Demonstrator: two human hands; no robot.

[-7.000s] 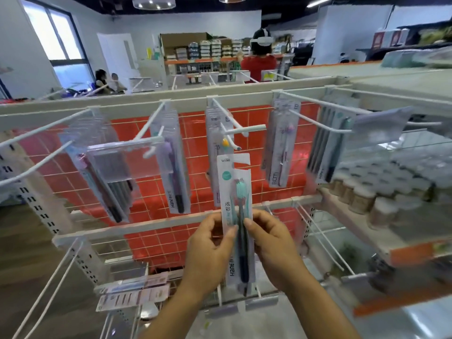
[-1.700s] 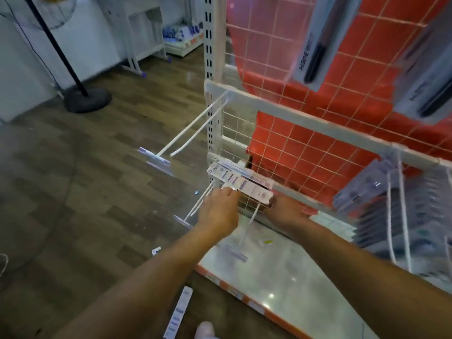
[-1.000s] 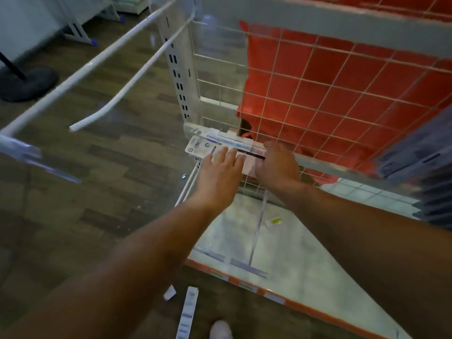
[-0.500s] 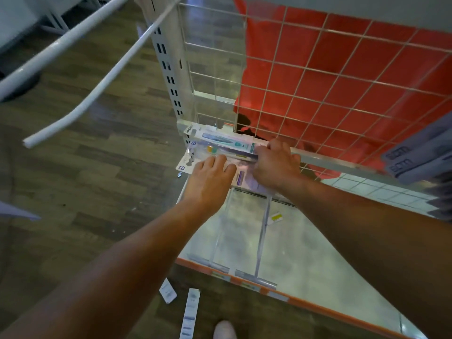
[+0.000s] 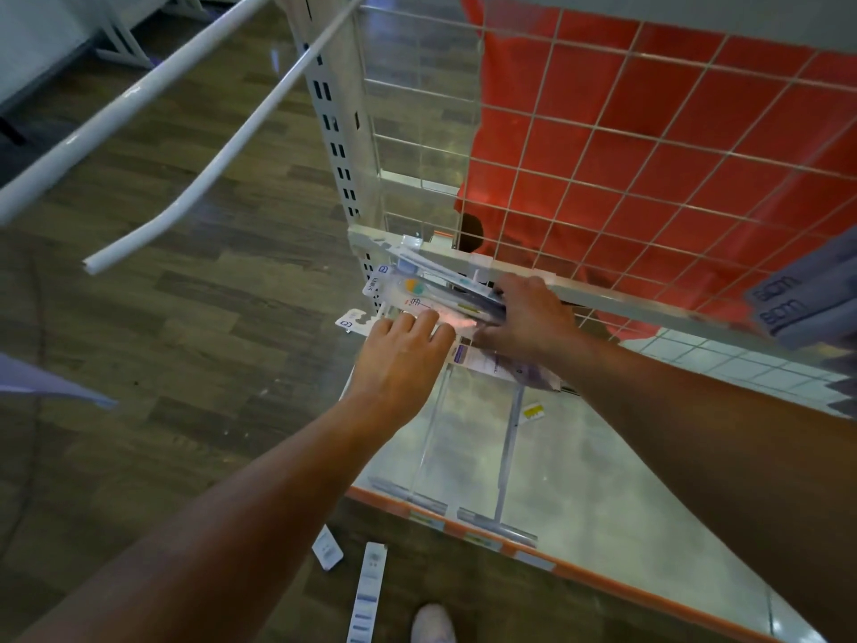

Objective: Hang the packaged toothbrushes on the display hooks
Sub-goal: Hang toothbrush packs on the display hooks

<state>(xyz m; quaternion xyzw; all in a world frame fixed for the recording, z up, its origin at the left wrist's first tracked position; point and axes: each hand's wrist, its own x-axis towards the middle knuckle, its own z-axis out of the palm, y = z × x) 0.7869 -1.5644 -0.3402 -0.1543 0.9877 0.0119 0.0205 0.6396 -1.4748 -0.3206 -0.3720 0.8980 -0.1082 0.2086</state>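
A loose stack of packaged toothbrushes (image 5: pixel 417 290) lies across the low display hooks (image 5: pixel 506 457) at the foot of the rack, beside the white upright post (image 5: pixel 341 132). My right hand (image 5: pixel 524 320) grips the right end of the upper packs, fingers curled over their dark edge. My left hand (image 5: pixel 399 359) rests flat with straight fingers on a white pack (image 5: pixel 357 323) lower in the stack. That pack's hang-tab end sticks out to the left. Another pack's pale purple end (image 5: pixel 514 368) shows under my right wrist.
Two long bare white hooks (image 5: pixel 208 146) jut out at upper left. The wire grid with red backing (image 5: pixel 649 155) stands behind. Grey packs (image 5: pixel 807 299) hang at right. Below is the glossy bottom shelf (image 5: pixel 579 494). Two packs (image 5: pixel 366 591) and my shoe (image 5: pixel 433 624) are on the wood floor.
Seven seconds ago both hands held one pack up by the upper hooks. My view has since dropped low, and over the last second both hands stayed on the stack, shifting its packs slightly.
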